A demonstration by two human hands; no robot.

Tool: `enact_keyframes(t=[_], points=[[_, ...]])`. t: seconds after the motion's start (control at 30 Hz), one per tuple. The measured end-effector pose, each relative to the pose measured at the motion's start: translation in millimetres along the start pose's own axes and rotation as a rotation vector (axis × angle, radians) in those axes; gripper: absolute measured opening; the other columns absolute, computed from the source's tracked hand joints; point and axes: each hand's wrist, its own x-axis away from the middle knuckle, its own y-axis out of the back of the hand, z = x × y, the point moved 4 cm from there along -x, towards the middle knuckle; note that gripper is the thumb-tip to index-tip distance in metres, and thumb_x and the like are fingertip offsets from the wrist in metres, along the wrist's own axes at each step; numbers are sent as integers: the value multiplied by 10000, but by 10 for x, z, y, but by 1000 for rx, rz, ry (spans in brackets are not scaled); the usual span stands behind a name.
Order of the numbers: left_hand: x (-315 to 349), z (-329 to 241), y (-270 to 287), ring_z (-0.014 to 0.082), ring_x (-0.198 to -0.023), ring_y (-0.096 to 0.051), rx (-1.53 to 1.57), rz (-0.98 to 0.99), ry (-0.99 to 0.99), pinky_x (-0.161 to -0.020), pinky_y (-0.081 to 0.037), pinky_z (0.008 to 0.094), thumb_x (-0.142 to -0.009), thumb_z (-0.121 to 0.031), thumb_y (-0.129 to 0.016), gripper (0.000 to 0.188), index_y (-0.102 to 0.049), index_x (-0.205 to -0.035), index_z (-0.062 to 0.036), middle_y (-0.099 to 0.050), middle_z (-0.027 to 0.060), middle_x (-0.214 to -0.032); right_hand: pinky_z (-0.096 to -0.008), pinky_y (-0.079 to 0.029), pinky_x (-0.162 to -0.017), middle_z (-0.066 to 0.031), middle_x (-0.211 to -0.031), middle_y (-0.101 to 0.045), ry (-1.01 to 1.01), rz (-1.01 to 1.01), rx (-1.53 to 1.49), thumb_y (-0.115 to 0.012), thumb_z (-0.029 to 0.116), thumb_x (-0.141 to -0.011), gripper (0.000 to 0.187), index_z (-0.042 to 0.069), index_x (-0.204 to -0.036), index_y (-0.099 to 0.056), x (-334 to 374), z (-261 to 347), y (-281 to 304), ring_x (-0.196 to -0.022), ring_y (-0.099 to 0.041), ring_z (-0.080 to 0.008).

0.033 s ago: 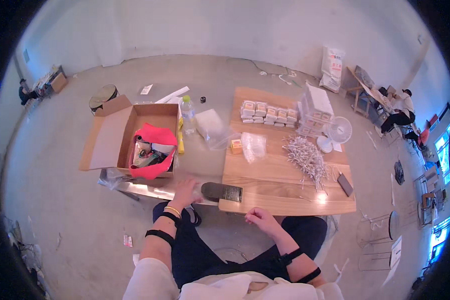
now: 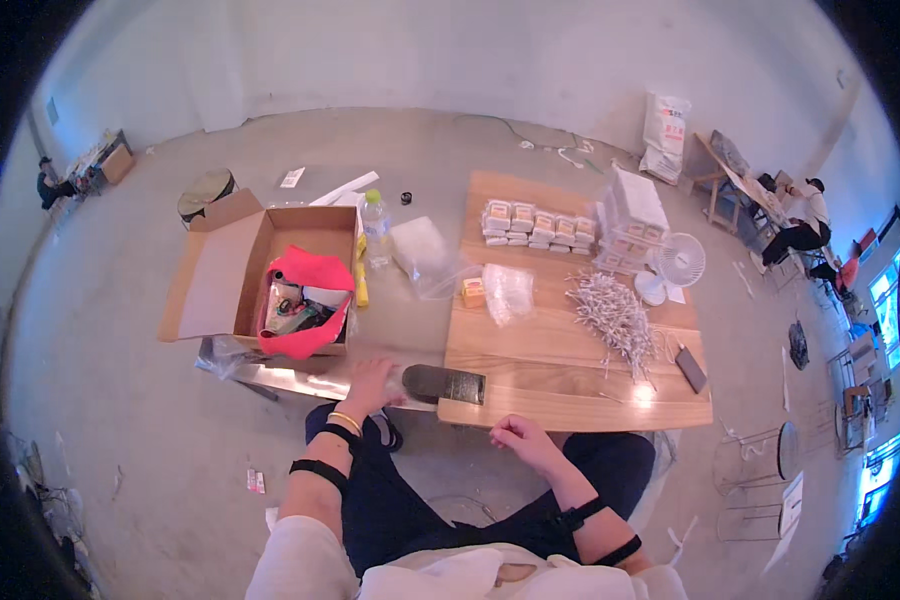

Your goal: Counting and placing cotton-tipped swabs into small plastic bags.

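My left hand (image 2: 372,384) rests at the table's front edge, its fingers apart over what looks like clear plastic film. Just to the right of it is a flat dark object (image 2: 444,384) with a rounded left end; its kind is unclear. It lies across the seam between the metal tabletop (image 2: 290,380) and the wooden board (image 2: 540,395). My right hand (image 2: 522,440) hovers off the board's front edge, fingers curled in, with nothing visible in them. Farther back on the board are a small orange-and-white box (image 2: 472,292), clear plastic bags (image 2: 508,294) and a heap of cotton swabs (image 2: 615,322).
Left of the bottle (image 2: 375,228) stands an open cardboard box (image 2: 255,240) with a red cloth bag (image 2: 310,272) inside. Packed small boxes (image 2: 538,226), a white fan (image 2: 675,265) and a dark phone-like slab (image 2: 690,369) occupy the board. Other people (image 2: 805,220) sit far right.
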Motion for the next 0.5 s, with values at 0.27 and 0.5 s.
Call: enact_keyframes(t=[0.27, 0.5], points=[[-180, -372, 323, 345, -1275, -546, -1, 134, -127, -1096, -382, 520, -658, -377, -919, 754, -617, -1305, -136, -636, 110, -1276, -274, -537, -806, -32, -931, -698, -53, 8, -8, -648, 159, -1027, 131, 30, -1041, -670, -70, -165, -68, -853, -643, -114], [-272, -604, 182, 349, -1299, -531, -102, 120, -213, -1153, -328, 546, -648, -358, -924, 795, -589, -1331, -127, -624, 132, -1293, -287, -544, -815, -32, -925, -698, -46, 5, 9, -642, 179, -1036, 152, 31, -1037, -677, -45, -328, -3, -864, -650, -122]])
